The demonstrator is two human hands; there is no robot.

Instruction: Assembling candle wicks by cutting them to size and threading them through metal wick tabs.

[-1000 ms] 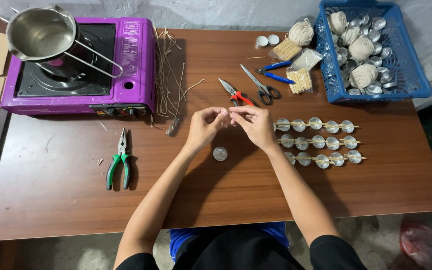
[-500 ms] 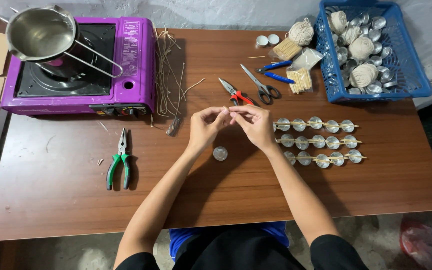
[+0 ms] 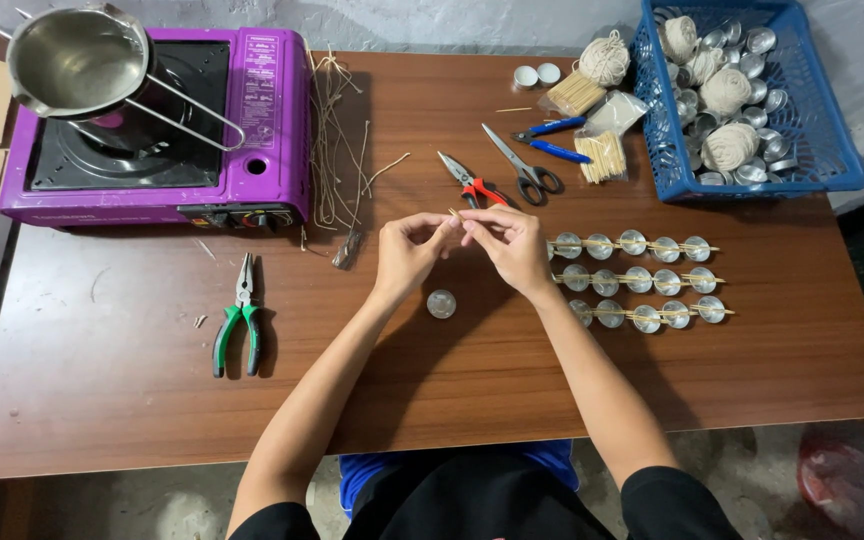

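Note:
My left hand (image 3: 407, 255) and my right hand (image 3: 508, 245) meet above the middle of the brown table (image 3: 112, 400). Their fingertips pinch one thin wooden stick (image 3: 453, 213) between them; whether a wick is on it is too small to tell. A single small metal tealight cup (image 3: 441, 303) rests on the table just below the hands. To the right lie three rows of metal cups (image 3: 637, 279), each row crossed by a thin stick.
A purple portable stove (image 3: 152, 130) with a steel pot (image 3: 77, 60) stands at the back left, loose wick strands (image 3: 337, 140) beside it. Green pliers (image 3: 238, 325), red cutters (image 3: 470, 185), scissors (image 3: 522, 165), stick bundles (image 3: 602, 155) and a blue basket (image 3: 742, 100) of cups and twine lie around.

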